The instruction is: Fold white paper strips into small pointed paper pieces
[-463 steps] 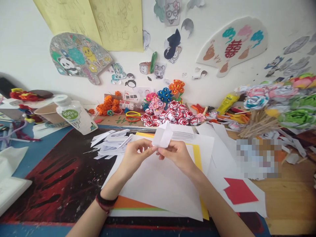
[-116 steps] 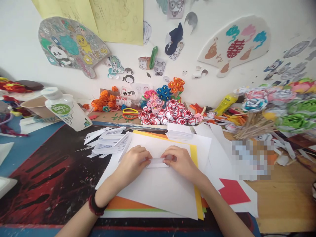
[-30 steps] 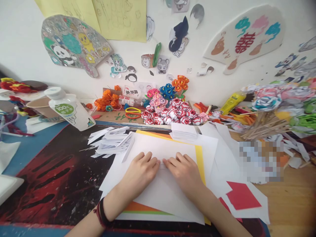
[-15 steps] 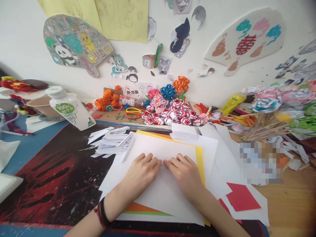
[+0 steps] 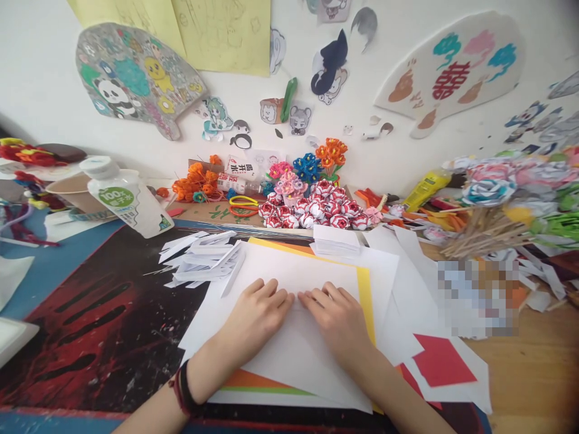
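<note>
Both hands rest close together on a pile of white paper (image 5: 312, 355) in the middle of the table. My left hand (image 5: 265, 307), with dark bands at its wrist, has curled fingers and pinches the white paper. My right hand (image 5: 335, 313) mirrors it, fingers bent and closed on the same paper. The fingertips nearly meet, and a faint line runs across the paper between them. What lies under the fingers is partly hidden. Yellow paper (image 5: 365, 301) and orange paper (image 5: 253, 381) show beneath the white paper.
Folded white strips (image 5: 208, 259) lie behind my left hand, a small white stack (image 5: 335, 241) behind my right. Red-and-white paper flowers (image 5: 316, 208) stand along the wall. A white bottle (image 5: 129, 202) stands at left; red paper (image 5: 443, 360) and wooden sticks (image 5: 484, 232) are at right.
Both hands keep nearly the same closed pose on the paper. The view has shifted very slightly; nothing else has visibly moved.
</note>
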Demonstrator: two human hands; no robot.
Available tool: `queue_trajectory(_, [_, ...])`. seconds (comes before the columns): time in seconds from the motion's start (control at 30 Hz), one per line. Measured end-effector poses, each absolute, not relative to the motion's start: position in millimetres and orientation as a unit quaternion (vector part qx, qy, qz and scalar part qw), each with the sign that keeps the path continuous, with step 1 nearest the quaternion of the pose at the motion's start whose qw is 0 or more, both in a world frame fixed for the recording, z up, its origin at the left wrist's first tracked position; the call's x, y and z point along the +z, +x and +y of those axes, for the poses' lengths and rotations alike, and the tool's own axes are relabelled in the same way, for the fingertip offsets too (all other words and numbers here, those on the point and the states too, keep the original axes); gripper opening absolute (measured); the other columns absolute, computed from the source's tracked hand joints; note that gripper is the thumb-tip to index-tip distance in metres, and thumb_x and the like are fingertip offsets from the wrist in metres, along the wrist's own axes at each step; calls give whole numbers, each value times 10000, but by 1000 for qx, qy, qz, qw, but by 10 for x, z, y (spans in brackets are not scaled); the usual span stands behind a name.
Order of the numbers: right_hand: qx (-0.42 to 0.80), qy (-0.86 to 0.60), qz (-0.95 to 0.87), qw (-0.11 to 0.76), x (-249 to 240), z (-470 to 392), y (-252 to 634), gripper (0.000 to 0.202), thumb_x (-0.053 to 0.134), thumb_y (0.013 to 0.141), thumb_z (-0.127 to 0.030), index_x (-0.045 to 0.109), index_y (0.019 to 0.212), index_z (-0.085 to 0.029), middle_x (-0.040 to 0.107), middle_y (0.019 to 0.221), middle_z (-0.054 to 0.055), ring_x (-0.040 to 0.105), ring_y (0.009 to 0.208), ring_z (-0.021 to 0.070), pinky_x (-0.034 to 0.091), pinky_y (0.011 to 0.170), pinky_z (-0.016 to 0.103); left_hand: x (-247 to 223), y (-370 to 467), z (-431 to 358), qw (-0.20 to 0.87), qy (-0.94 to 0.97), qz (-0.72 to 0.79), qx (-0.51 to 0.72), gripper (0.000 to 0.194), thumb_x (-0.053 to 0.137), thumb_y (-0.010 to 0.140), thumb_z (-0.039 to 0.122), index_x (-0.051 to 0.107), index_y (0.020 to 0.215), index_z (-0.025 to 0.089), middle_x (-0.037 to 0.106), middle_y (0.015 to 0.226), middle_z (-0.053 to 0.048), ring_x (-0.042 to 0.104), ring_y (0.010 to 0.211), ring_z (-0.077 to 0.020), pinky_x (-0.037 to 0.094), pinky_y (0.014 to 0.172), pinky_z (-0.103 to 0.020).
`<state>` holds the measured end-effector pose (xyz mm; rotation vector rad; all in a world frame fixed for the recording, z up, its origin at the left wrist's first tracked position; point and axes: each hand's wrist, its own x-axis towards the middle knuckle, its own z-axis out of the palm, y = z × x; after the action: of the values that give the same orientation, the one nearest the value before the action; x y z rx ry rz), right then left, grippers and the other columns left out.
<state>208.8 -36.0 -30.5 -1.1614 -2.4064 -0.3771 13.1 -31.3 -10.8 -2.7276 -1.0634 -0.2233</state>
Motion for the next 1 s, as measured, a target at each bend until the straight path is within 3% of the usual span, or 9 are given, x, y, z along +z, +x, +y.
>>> queue_trajectory(0.37, [-224, -395, -872, 184, -267, -388, 2028, 150, 540, 891, -73, 669, 878, -149, 647, 781, 56, 506, 773, 195, 304, 637, 349, -108, 143, -329, 116, -926, -350, -76, 120, 545, 892, 127, 604, 995, 118, 596, 777, -37, 498, 753, -199, 323, 623, -347])
queue_trajectory(0.53, [-239, -382, -872, 189, -286, -384, 2014, 171, 538, 871, -37, 670, 834, -138, 618, 708, 40, 483, 692, 177, 294, 629, 346, -121, 143, -341, 107, -927, -352, -73, 134, 540, 892, 118, 603, 1009, 109, 596, 778, -33, 501, 755, -198, 319, 624, -346])
queue_trajectory(0.8, [-220, -407, -863, 205, -305, -432, 2061, 241, 507, 869, -9, 681, 1006, -105, 657, 723, 48, 485, 694, 185, 292, 625, 346, -132, 138, -335, 84, -919, -380, -59, 201, 517, 904, 115, 584, 1093, 132, 615, 779, -25, 520, 744, -197, 312, 626, -350])
queue_trajectory(1.0, [-223, -403, -862, 211, -327, -446, 2072, 237, 526, 859, -11, 687, 1008, -101, 664, 723, 44, 465, 675, 185, 290, 614, 345, -112, 130, -357, 77, -917, -389, -45, 243, 532, 893, 111, 569, 1132, 138, 626, 785, -18, 543, 713, -188, 311, 626, -350])
